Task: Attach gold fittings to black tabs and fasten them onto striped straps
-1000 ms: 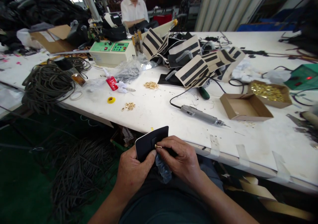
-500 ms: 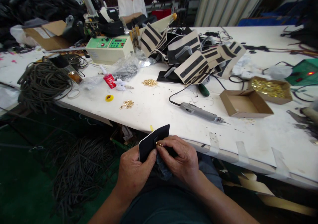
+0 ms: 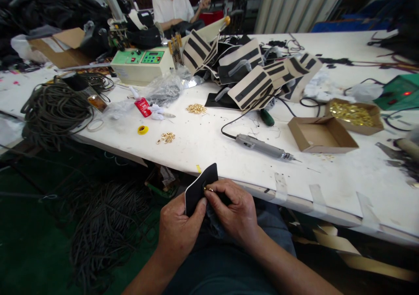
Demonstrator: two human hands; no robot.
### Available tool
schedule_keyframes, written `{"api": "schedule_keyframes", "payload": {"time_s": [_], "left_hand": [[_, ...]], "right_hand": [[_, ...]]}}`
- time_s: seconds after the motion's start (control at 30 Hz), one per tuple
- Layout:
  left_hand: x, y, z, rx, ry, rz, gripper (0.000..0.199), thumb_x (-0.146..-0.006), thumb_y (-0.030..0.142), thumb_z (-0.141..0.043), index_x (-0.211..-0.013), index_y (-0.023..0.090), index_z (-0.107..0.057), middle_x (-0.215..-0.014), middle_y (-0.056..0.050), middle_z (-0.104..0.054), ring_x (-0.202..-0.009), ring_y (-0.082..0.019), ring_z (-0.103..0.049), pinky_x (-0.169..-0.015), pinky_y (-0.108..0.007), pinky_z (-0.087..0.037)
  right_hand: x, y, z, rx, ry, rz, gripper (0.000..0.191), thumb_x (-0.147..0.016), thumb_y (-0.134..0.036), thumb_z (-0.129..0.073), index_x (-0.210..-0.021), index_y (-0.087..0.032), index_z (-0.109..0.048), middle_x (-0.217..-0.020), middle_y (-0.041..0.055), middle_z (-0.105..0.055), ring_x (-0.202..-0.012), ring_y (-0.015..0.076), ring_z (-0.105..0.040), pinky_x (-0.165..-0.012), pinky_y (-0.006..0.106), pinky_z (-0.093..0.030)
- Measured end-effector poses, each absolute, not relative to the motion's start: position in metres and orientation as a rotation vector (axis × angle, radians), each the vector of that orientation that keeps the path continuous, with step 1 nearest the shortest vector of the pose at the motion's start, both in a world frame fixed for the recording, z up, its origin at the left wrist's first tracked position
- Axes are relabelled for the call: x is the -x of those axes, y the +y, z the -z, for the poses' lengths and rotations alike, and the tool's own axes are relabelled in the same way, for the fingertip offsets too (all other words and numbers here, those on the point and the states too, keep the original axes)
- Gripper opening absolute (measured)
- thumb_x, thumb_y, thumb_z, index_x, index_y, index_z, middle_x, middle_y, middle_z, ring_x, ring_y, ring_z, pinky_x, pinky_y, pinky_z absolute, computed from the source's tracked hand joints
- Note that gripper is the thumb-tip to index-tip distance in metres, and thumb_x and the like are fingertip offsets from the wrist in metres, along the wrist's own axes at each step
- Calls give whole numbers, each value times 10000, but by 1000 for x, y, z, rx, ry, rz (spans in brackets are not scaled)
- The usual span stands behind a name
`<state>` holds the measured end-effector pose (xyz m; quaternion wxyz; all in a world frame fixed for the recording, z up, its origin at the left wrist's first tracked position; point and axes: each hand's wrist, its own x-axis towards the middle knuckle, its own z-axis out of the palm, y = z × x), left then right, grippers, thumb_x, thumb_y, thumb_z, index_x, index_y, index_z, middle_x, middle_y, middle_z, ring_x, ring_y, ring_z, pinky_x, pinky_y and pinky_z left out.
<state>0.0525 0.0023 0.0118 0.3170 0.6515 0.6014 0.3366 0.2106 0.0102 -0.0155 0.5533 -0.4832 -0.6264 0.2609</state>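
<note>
Black panel (image 3: pixel 199 191) between both hands (image 3: pixel 178 225)

Black panel (image 3: pixel 197 191), gold fitting (image 3: pixel 210 190), black-and-cream striped pieces (image 3: pixel 251 88), red bottle (image 3: pixel 143 108)

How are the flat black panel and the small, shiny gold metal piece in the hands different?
The flat black panel is much bigger than the small, shiny gold metal piece. The panel is dark with a pale edge; the gold piece gleams. The left hand grips the panel, while the right hand pinches the gold piece. Both are held.
</note>
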Motion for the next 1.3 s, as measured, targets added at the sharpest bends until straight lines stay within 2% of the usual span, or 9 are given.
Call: {"api": "schedule_keyframes", "payload": {"time_s": [0.4, 0.6, 0.67, 0.77, 0.87, 1.03, 1.13, 1.2, 1.3], "left_hand": [[-54, -4, -8, -1793, 1599, -1020, 146, -923, 265, -712, -968, 191, -830, -853, -8, -819, -746, -189, -751, -723, -257, -580], [-53, -5, -3, -1897, 1533, -1074, 126, -940, 217, -683, -975, 195, -802, -871, -11, -803, -756, -175, -744, -740, -246, -577], [-52, -5, -1, -1927, 1500, -1087, 147, -939, 203, -675, -1034, 198, -787, -899, -16, -797, -786, -180, -745, -772, -257, -584], [-51, -5, 4, -1991, 1428, -1091, 271, -935, 179, -669, -1196, 210, -732, -1069, -46, -784, -963, -207, -750, -898, -294, -590], [-54, -5, 9, -2057, 1388, -1054, 455, -909, 177, -692, -1360, 208, -641, -1260, -98, -704, -1157, -240, -698, -1024, -348, -570], [-63, -5, 11, -2175, 1373, -975, 792, -815, 155, -726, -1560, 187, -458, -1388, -161, -559, -1273, -296, -624, -1057, -420, -578], [-64, -1, 6, -2172, 1249, -920, 907, -773, 202, -789, -1600, 204, -416, -1431, -163, -518, -1306, -321, -590, -999, -410, -614], [-62, 7, 3, -2083, 1164, -901, 807, -830, 257, -779, -1576, 243, -469, -1411, -137, -539, -1264, -289, -609, -894, -343, -641], [-61, 27, 0, -1921, 1176, -1013, 374, -948, 277, -687, -1322, 280, -706, -1250, -78, -629, -1082, -201, -661, -802, -270, -611]], "right_hand": [[-206, 7, 16, 1151, -1402, -552, 93, -917, -127, -760, -899, -215, -737, -853, 5, -773, -790, 144, -738, -770, 272, -587], [-206, 5, 20, 1130, -1500, -477, 144, -923, -122, -738, -1014, -228, -778, -947, 30, -817, -874, 180, -770, -826, 316, -606], [-207, 3, 21, 1123, -1542, -463, 220, -890, -182, -786, -1106, -221, -773, -1029, 58, -820, -940, 211, -772, -863, 345, -609], [-209, 0, 20, 1113, -1578, -489, 536, -748, -371, -922, -1220, -196, -739, -1146, 109, -800, -1046, 276, -756, -941, 405, -597], [-209, -1, 15, 1196, -1564, -570, 698, -623, -465, -970, -1214, -184, -727, -1150, 120, -789, -1051, 313, -740, -959, 441, -576], [-213, 2, 2, 1381, -1332, -922, 239, -856, -309, -744, -1072, -207, -748, -1012, 40, -779, -923, 232, -707, -859, 343, -553], [-223, 6, -4, 1374, -1146, -1113, 158, -902, -299, -636, -948, -183, -732, -858, 18, -735, -780, 188, -645, -730, 290, -523], [-231, 10, -7, 1347, -1062, -1208, 163, -883, -318, -636, -876, -171, -706, -789, 8, -693, -717, 168, -595, -662, 267, -487], [-243, 14, -12, 1307, -1027, -1302, 195, -853, -349, -653, -860, -158, -690, -763, 4, -648, -684, 149, -546, -610, 250, -439]]}}
